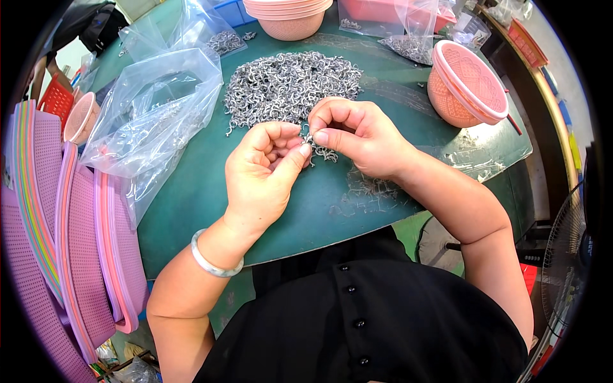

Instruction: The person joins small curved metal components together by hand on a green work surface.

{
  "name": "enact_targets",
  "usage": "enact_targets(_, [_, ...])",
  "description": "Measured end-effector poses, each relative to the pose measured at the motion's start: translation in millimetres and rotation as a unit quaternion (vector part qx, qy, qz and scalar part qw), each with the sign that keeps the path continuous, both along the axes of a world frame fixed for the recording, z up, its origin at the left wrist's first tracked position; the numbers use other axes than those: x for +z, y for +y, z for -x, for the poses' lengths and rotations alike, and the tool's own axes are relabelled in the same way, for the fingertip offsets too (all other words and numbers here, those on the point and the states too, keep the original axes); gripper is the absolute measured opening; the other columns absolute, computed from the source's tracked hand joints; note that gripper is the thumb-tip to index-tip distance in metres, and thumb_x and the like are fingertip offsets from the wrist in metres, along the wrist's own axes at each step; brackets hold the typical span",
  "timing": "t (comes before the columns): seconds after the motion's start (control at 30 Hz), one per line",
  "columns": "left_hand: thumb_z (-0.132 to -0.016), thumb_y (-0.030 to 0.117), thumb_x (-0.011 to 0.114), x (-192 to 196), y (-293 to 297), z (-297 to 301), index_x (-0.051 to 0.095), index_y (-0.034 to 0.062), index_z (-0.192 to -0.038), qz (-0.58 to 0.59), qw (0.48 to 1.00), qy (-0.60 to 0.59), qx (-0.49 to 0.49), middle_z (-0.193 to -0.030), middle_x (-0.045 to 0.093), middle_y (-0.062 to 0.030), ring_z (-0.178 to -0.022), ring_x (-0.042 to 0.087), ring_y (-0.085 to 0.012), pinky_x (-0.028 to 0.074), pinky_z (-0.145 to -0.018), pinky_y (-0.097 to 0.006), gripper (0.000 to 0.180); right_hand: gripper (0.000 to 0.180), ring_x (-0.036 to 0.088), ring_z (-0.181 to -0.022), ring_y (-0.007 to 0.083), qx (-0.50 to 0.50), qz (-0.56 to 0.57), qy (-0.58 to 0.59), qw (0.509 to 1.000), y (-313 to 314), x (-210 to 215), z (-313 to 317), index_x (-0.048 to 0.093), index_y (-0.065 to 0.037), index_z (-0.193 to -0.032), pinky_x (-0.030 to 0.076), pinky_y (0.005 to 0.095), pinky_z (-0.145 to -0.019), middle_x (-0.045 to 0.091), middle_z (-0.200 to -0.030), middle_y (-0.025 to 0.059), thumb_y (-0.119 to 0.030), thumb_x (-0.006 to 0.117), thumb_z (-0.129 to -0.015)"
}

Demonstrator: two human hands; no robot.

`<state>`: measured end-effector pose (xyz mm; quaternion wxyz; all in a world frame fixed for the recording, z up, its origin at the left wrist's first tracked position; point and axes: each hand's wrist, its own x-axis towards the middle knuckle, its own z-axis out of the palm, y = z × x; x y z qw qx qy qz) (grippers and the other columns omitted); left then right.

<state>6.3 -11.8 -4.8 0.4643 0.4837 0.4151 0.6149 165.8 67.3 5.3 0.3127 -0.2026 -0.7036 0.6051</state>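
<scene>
My left hand [265, 163] and my right hand [357, 134] meet over the table, thumbs and forefingers pinched close together. Between the fingertips are small grey metal hooks [307, 138], partly covered by the fingers. Just under the hands lies a little cluster of the same curved pieces [326, 154]. Beyond them spreads a large heap of small grey metal hooks [290, 86] on the green table [306, 210]. A pale bangle [216, 258] circles my left wrist.
A clear plastic bag [159, 108] lies left of the heap. Pink baskets [466, 83] stand at the right, and more stacked pink baskets [287, 19] at the back. Purple baskets [76, 230] are stacked along the left edge. A fan [562, 262] stands at far right.
</scene>
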Motion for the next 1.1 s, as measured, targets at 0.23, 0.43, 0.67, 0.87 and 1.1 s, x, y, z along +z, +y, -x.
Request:
enact_targets(0.23, [-0.079,-0.004,0.062,-1.6,-0.3,0.8,0.053,-0.0016,-0.101,-0.005,1.0,0.009,0.006,-0.087,0.058,-0.0064,-0.076,0.057,-0.0094,0.049,-0.068,-0.021,0.023,0.004,0.048,-0.083,0.0084,-0.006,-0.029,-0.011,0.999,0.1,0.4,-0.4,0.055,0.0,-0.083,0.04,0.0225,-0.076,0.051,-0.09,0.0021,-0.004,0.056,-0.084])
enact_targets(0.43, [-0.079,-0.004,0.062,-1.5,0.3,0.0,0.053,-0.0016,-0.1,-0.012,1.0,0.012,0.008,-0.086,0.058,-0.0058,-0.076,0.057,-0.0092,0.049,-0.068,-0.021,0.023,0.003,0.048,-0.083,0.0086,-0.006,-0.047,-0.002,0.999,0.4,-0.1,-0.4,0.055,0.0,-0.083,0.04,0.0225,-0.075,0.051,-0.09,0.0023,-0.003,0.056,-0.083])
enact_targets(0.67, [-0.079,-0.004,0.062,-1.3,-0.1,0.2,0.053,-0.0022,-0.1,-0.008,1.0,0.013,0.008,-0.086,0.058,-0.0056,-0.076,0.057,-0.009,0.049,-0.068,-0.02,0.023,0.003,0.048,-0.083,0.0089,-0.008,-0.052,-0.006,0.999,0.3,-0.2,-0.2,0.055,0.0,-0.083,0.04,0.0227,-0.076,0.051,-0.09,0.0027,-0.002,0.056,-0.083])
enact_targets(0.87, [-0.079,-0.004,0.062,-1.1,-0.1,0.3,0.053,-0.0024,-0.1,-0.01,1.0,0.022,0.011,-0.085,0.058,-0.0056,-0.076,0.057,-0.0088,0.049,-0.067,-0.02,0.023,0.003,0.048,-0.084,0.0092,-0.008,-0.053,-0.008,0.999,0.3,0.2,-0.6,0.055,0.0,-0.083,0.04,0.0229,-0.076,0.052,-0.09,0.0029,-0.002,0.056,-0.083])
enact_targets(1.1, [-0.079,-0.003,0.063,-1.6,0.1,0.2,0.053,-0.0017,-0.1,-0.009,1.0,0.022,0.014,-0.086,0.059,-0.0052,-0.076,0.056,-0.0084,0.049,-0.067,-0.02,0.024,0.004,0.048,-0.083,0.009,-0.005,-0.048,-0.008,0.999,0.2,0.5,-0.4,0.055,0.0,-0.083,0.04,0.0228,-0.076,0.051,-0.089,0.0027,-0.003,0.056,-0.083])
